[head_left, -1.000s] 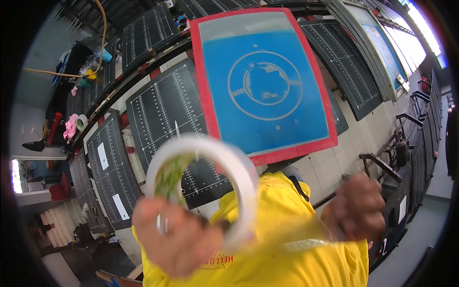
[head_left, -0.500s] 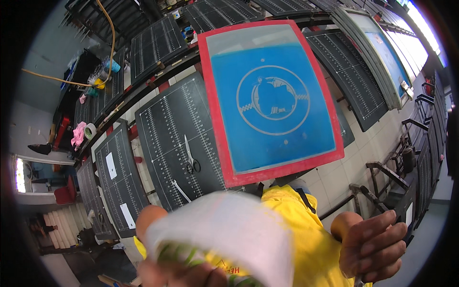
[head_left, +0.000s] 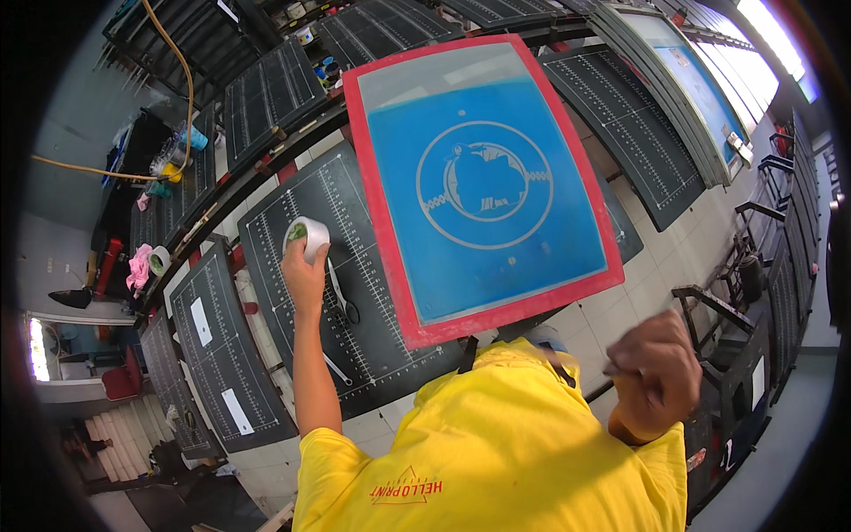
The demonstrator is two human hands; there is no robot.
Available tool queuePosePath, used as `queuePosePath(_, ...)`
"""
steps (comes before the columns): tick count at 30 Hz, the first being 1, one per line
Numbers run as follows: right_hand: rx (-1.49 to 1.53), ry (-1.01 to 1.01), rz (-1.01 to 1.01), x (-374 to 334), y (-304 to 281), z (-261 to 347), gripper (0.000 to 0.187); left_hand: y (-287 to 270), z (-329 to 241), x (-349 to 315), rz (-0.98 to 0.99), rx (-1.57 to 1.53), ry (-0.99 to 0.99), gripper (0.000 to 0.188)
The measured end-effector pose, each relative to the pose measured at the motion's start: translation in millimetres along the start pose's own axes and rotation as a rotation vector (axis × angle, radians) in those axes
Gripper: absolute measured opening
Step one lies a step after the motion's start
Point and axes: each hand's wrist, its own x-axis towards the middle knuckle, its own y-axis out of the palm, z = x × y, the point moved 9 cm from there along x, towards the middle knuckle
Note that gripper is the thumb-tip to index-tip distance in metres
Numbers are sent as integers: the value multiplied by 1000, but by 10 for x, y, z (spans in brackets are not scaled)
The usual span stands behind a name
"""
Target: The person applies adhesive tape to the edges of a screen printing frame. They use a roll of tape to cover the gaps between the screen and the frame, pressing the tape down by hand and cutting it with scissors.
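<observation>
My left hand (head_left: pixel 305 273) grips a wide roll of white tape (head_left: pixel 314 238) with a green inner ring, at the far part of a black marked board (head_left: pixel 275 213). Scissors (head_left: pixel 347 310) with black handles lie on that board just right of the hand, partly behind the roll. Nearer to me, a thin silvery tool (head_left: pixel 337 370) rests there too. Beside the board is a screen-printing frame (head_left: pixel 387 222) with a red border and a blue mesh bearing a round design. My right hand (head_left: pixel 656 368) is raised at the right with its fingers curled; what they hold, if anything, is hidden.
More black boards (head_left: pixel 222 310) stand in rows left and beyond, one with two white tags (head_left: pixel 202 322). A pink cloth (head_left: pixel 139 266) and another tape roll (head_left: pixel 160 260) sit on the rail. Metal racks (head_left: pixel 709 306) line the right side. A yellow hose (head_left: pixel 189 89) hangs at left.
My left hand has carried the tape roll from close in front of me out to the board. My right hand has risen and moved slightly left, its fingers still curled.
</observation>
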Motion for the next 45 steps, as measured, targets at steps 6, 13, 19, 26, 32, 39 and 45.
queuePosePath(6, -66, 115, 82, -191, 336, -392, 22, 200, 442, -378, 136, 225, -45, 40)
queuePosePath(13, -53, 143, 147, -195, 631, -403, 19, 321, -1079, -495, 280, -640, -102, 73)
queuePosePath(19, 20, 184, 215, -217, 854, -514, 16, 513, -2408, -818, 500, -1125, 103, 107)
queuePosePath(26, 47, 265, 225, -291, 940, -645, 14, 413, -2314, -833, 363, -1152, 112, 34)
queuePosePath(32, 261, 460, 198, -491, 1148, -944, 15, 341, -2209, -860, 366, -1156, 20, 13)
queuePosePath(39, 439, 733, 49, -871, 1506, -1474, 11, 435, -2009, -860, 473, -956, -73, 10)
queuePosePath(45, 256, 861, 74, -995, 1741, -1754, 12, 670, -1825, -864, 592, -781, -281, 15)
